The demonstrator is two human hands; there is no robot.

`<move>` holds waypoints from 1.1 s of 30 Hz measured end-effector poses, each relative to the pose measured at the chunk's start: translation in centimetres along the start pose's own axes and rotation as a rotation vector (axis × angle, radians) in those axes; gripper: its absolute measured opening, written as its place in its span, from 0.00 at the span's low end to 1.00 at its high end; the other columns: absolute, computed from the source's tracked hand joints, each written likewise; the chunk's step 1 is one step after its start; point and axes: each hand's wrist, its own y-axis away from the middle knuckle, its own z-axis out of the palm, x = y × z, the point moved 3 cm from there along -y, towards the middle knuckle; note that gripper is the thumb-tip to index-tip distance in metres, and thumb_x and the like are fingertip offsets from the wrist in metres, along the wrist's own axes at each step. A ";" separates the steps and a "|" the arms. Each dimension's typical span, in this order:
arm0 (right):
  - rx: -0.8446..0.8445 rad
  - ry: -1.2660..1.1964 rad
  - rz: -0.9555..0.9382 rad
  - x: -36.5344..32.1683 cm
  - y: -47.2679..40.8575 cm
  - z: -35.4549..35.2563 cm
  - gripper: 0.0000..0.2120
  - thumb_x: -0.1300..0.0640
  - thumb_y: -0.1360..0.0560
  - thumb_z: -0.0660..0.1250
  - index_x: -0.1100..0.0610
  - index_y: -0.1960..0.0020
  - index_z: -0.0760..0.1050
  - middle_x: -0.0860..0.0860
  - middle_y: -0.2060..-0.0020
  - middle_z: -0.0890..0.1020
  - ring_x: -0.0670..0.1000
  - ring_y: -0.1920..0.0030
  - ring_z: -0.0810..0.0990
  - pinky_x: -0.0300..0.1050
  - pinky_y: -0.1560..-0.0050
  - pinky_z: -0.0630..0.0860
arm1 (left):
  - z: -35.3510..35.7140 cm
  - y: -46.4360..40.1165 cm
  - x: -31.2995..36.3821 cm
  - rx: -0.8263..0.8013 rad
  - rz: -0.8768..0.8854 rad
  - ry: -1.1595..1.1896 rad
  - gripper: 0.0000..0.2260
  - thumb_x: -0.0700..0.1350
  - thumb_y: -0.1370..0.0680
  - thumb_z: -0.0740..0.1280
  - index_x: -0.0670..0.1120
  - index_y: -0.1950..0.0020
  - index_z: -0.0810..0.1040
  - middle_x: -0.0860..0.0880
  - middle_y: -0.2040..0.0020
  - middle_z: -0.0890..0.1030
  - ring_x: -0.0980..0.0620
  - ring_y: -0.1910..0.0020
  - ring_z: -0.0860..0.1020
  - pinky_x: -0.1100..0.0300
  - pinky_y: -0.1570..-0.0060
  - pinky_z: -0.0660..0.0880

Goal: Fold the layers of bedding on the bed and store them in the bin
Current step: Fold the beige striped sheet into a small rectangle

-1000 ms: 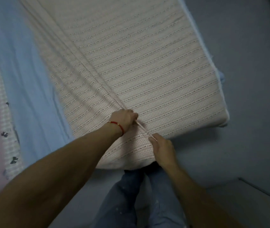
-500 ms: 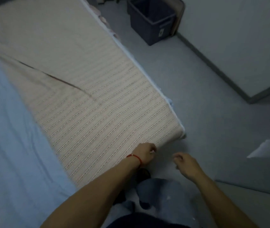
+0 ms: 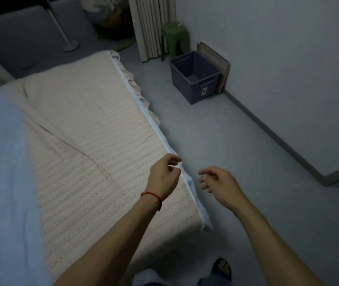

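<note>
Grey floor beside bed, both grips now released: left hand (image 3: pixel 163 178) off beige blanket (image 3: pixel 94 145), right hand (image 3: pixel 219 183) empty.

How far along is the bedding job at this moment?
Early. The beige blanket lies folded back on the bed, exposing the blue sheet. In hand: nothing; the left hand and right hand hover open by the bed edge. Left: finish folding; the bin looks empty.
</note>
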 end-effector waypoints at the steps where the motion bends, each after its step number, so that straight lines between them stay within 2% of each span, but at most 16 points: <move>1: -0.015 0.020 -0.044 -1.5 -0.8 -2.0 0.08 0.57 0.18 0.63 0.50 0.43 0.80 0.47 0.52 0.85 0.47 0.54 0.84 0.49 0.45 0.83 | 0.4 -0.7 1.9 0.023 0.011 0.026 0.13 0.38 0.21 0.64 0.50 0.39 0.80 0.54 0.44 0.80 0.61 0.49 0.77 0.69 0.50 0.74; 3: -0.038 0.049 -0.130 -4.5 -2.8 -5.2 0.09 0.56 0.18 0.63 0.49 0.42 0.80 0.46 0.52 0.85 0.47 0.53 0.84 0.48 0.45 0.82 | 1.0 -2.2 5.1 0.068 0.030 0.060 0.13 0.38 0.20 0.64 0.50 0.39 0.79 0.56 0.45 0.79 0.64 0.49 0.76 0.74 0.53 0.71; 8: -0.101 0.091 -0.301 -10.9 -8.7 -10.2 0.08 0.54 0.17 0.64 0.49 0.42 0.79 0.46 0.50 0.84 0.46 0.51 0.83 0.47 0.46 0.82 | 0.9 -7.2 10.2 0.173 0.029 0.137 0.12 0.37 0.20 0.64 0.50 0.39 0.79 0.56 0.44 0.80 0.62 0.46 0.77 0.74 0.52 0.72; 15: -0.224 0.264 -0.449 -17.2 -22.0 -11.9 0.09 0.55 0.18 0.64 0.47 0.41 0.80 0.43 0.48 0.83 0.42 0.48 0.81 0.38 0.47 0.78 | 1.0 -20.1 11.2 0.380 -0.035 0.270 0.10 0.38 0.20 0.65 0.48 0.41 0.80 0.54 0.45 0.81 0.58 0.45 0.79 0.64 0.44 0.77; 17: -0.247 0.330 -0.465 -18.9 -26.5 -12.6 0.09 0.54 0.18 0.64 0.47 0.40 0.79 0.42 0.47 0.82 0.41 0.47 0.80 0.32 0.49 0.75 | 1.0 -24.7 11.3 0.411 -0.096 0.298 0.09 0.38 0.20 0.65 0.49 0.42 0.79 0.53 0.45 0.81 0.57 0.45 0.79 0.60 0.42 0.77; 20: -0.289 0.381 -0.481 -21.8 -33.4 -14.0 0.10 0.54 0.18 0.64 0.47 0.40 0.80 0.41 0.47 0.82 0.39 0.48 0.80 0.31 0.51 0.74 | 0.6 -31.1 12.1 0.456 -0.157 0.309 0.09 0.39 0.20 0.66 0.50 0.43 0.78 0.53 0.45 0.79 0.54 0.43 0.78 0.56 0.41 0.78; 24: -0.280 0.324 -0.525 -25.7 -42.1 -14.7 0.10 0.55 0.19 0.65 0.47 0.40 0.80 0.42 0.45 0.82 0.40 0.45 0.80 0.37 0.45 0.76 | -0.8 -39.1 13.7 0.485 -0.169 0.235 0.10 0.40 0.21 0.67 0.52 0.41 0.77 0.55 0.45 0.79 0.54 0.42 0.77 0.52 0.38 0.77; 27: -0.316 0.384 -0.610 -30.0 -49.7 -14.1 0.11 0.54 0.18 0.65 0.47 0.37 0.77 0.43 0.37 0.78 0.43 0.37 0.76 0.41 0.36 0.73 | -3.0 -46.7 14.2 0.550 -0.175 0.052 0.10 0.45 0.22 0.68 0.53 0.41 0.79 0.54 0.42 0.81 0.52 0.40 0.77 0.49 0.36 0.75; 30: -0.387 0.449 -0.703 -34.4 -57.4 -13.5 0.14 0.52 0.19 0.66 0.46 0.34 0.76 0.46 0.28 0.72 0.47 0.26 0.69 0.45 0.27 0.65 | -5.2 -54.4 14.7 0.553 -0.237 -0.113 0.16 0.54 0.27 0.64 0.56 0.39 0.78 0.54 0.40 0.81 0.49 0.37 0.76 0.42 0.38 0.76; 33: -0.483 0.490 -0.795 -39.1 -64.5 -13.4 0.17 0.51 0.20 0.66 0.46 0.32 0.75 0.47 0.24 0.68 0.47 0.23 0.64 0.41 0.29 0.61 | -7.5 -61.6 16.0 0.554 -0.281 -0.193 0.20 0.56 0.29 0.63 0.57 0.38 0.77 0.52 0.37 0.80 0.47 0.36 0.75 0.41 0.38 0.76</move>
